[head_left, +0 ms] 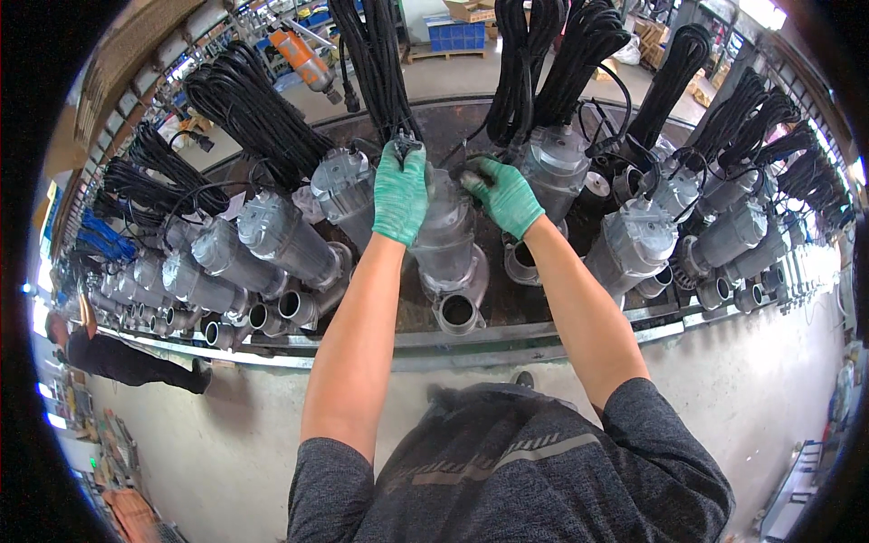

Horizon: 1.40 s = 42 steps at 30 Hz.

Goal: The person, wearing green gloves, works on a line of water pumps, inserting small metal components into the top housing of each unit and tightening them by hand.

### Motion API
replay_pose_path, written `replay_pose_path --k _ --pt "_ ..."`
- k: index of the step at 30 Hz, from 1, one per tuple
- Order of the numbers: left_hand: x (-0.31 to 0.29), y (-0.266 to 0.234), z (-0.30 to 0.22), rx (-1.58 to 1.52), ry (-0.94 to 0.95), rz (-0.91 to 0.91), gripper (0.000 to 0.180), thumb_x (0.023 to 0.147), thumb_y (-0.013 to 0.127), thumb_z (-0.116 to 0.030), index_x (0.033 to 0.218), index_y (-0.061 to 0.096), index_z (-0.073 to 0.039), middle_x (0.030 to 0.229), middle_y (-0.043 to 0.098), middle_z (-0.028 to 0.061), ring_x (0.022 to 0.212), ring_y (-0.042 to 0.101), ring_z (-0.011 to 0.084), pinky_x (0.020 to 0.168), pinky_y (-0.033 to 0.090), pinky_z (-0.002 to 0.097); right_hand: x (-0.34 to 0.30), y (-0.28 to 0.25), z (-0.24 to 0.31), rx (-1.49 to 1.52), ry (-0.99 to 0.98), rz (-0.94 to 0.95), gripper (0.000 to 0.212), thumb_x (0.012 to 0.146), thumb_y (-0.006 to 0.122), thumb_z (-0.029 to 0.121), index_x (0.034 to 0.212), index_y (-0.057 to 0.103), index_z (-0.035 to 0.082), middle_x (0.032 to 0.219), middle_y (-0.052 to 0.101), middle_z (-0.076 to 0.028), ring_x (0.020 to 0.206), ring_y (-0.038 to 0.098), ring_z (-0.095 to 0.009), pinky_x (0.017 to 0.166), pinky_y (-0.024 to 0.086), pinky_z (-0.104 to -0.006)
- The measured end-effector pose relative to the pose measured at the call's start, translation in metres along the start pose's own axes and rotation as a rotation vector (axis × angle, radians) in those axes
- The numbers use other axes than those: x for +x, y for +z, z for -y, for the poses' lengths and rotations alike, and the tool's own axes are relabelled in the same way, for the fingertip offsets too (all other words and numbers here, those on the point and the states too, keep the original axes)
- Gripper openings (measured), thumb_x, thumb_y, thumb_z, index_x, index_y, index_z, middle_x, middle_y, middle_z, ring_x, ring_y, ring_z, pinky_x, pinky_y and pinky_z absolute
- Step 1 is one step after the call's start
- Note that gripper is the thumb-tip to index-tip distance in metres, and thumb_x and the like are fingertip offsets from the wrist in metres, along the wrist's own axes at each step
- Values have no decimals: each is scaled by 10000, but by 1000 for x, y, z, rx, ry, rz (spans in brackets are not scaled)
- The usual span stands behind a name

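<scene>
A grey metal submersible pump [443,237] stands at the table's front edge, its round outlet pointing toward me. Both my hands wear green knit gloves at its top. My left hand [401,192] is closed at the pump's upper left, around a small dark piece just below a tall coil of black cable [373,68]. What that piece is, I cannot make out. My right hand [509,192] bends in from the other side, fingertips pinched at the pump's upper right edge. Whatever they hold is hidden by the fingers.
More grey pumps [288,242] with coiled black cables line the table [453,118] on both sides; one pump [554,167] stands close to my right hand. An orange power tool [303,60] hangs at the back left. Another person [127,355] stands at the far left. A blue crate [456,36] sits behind.
</scene>
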State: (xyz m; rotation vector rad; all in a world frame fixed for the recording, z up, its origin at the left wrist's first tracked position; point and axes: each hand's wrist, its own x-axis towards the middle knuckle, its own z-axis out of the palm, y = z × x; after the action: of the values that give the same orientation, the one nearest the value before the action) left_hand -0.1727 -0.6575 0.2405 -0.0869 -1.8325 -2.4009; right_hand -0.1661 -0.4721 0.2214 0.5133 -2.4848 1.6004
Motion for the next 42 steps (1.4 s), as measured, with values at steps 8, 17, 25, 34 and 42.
replay_pose_path --k 8,17,25,34,42 --pt "3 4 2 11 43 13 57 1011 590 -152 1063 577 -134 782 565 -37 648 559 64 517 455 226 14 15 -35 44 8 -118 538 906 733 306 1251 594 -83 1141 671 -307 1074 663 -397 930 500 -417" --pt "3 7 3 19 91 -29 112 1009 601 -248 957 555 -161 639 576 -29 438 492 79 371 353 232 12 10 -27 70 -13 -81 288 894 756 130 1112 637 -14 911 692 -87 836 616 -167 812 520 -332" --pt "1 6 3 13 97 -25 111 1006 602 -252 961 560 -159 642 573 -34 443 490 74 375 351 229 7 8 -18 213 -95 -49 364 926 727 192 1195 634 -36 970 712 -121 891 635 -176 813 523 -339" --pt "1 6 1 17 74 -17 85 1006 602 -230 987 564 -156 677 570 -32 495 508 73 417 386 231 18 13 -18 53 31 -70 338 895 754 209 1100 648 -38 990 706 -178 898 635 -268 826 518 -371" --pt "5 4 7 21 79 -11 87 1005 606 -236 989 566 -160 678 567 -36 491 506 74 412 379 234 13 -2 -31 -11 -109 0 376 956 672 209 1231 634 -43 1102 710 -214 998 666 -274 891 512 -364"
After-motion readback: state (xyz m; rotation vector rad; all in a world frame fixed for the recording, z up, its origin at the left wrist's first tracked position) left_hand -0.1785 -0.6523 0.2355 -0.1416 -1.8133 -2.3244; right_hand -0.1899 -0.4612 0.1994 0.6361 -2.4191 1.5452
